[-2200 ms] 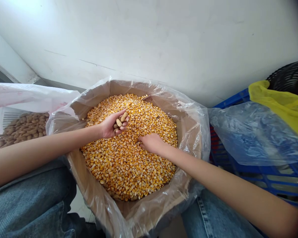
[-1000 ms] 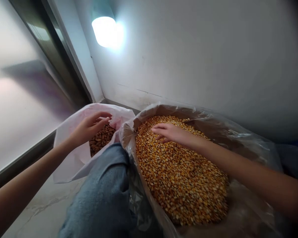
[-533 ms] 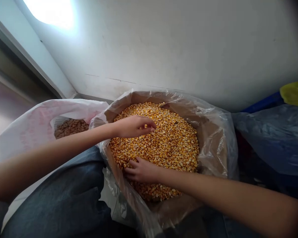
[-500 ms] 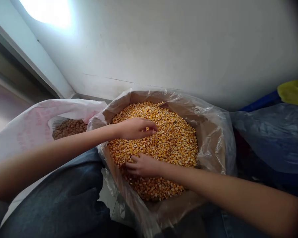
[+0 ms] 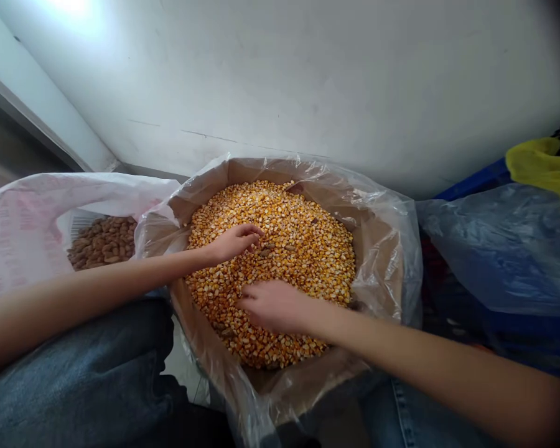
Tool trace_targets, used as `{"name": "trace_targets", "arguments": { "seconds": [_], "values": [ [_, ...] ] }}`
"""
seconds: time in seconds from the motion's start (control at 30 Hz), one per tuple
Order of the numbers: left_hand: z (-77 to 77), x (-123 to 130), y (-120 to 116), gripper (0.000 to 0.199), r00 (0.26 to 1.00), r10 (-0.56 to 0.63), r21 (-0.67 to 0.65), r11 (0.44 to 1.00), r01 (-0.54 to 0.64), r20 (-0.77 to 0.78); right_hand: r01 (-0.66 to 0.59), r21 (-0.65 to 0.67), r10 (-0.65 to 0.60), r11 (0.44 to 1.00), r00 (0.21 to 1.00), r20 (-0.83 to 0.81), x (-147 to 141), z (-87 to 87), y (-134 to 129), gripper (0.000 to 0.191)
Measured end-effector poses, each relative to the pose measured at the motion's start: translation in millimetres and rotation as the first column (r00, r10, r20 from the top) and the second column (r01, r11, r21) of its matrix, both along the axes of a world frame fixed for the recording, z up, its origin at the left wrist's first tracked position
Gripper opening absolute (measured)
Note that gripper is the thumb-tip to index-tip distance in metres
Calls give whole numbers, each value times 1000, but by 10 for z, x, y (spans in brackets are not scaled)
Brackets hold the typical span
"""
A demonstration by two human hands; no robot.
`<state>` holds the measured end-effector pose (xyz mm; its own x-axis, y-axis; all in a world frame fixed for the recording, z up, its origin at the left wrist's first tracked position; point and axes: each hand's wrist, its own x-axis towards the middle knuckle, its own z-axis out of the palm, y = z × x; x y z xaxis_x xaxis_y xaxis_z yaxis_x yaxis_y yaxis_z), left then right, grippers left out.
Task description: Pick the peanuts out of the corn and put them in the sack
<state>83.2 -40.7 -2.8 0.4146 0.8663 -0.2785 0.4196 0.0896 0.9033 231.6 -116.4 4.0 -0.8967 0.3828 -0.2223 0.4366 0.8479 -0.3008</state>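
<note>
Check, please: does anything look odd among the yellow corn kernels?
Yes: brown oblong pods lie among the corn near the left hand; they look odd because similar pods are in the pink-printed white sack.

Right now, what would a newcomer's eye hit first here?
First, the heap of yellow-orange corn kernels mid-view, in a brown cardboard box lined with clear plastic, with the bare left hand and bare right hand over it. Next, the brown nuts, apparently peanuts, in the white sack with pink print at left, and the bright yellow cloth-like piece at the right edge.
</note>
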Motion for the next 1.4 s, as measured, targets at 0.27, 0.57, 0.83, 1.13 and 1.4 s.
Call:
{"name": "trace_targets", "arguments": {
  "seconds": [0.27,0.57,0.83,1.13,1.4],
  "values": [
    [20,66,-13,28,996,33,-172,985,-19,82,229,-350,-185,908,970,155,-670,-327,-212,24],
    [41,-55,16,23,972,191,-236,959,-155,138,293,-952,-754,-84,607,253,153,12,403,20],
    [33,53,3,24,997,60,-200,979,-47,57,768,-107,-774,632,617,-145,537,-102,780,21],
    [-63,314,0,35,672,-139,323,795,514,-728,344,-924,-935,168,352,-39,564,20,837,22],
    [-183,439,88,23,524,-207,234,719,654,-826,7,-997,-996,-73,44,74,766,252,1018,36]
  ]
}}
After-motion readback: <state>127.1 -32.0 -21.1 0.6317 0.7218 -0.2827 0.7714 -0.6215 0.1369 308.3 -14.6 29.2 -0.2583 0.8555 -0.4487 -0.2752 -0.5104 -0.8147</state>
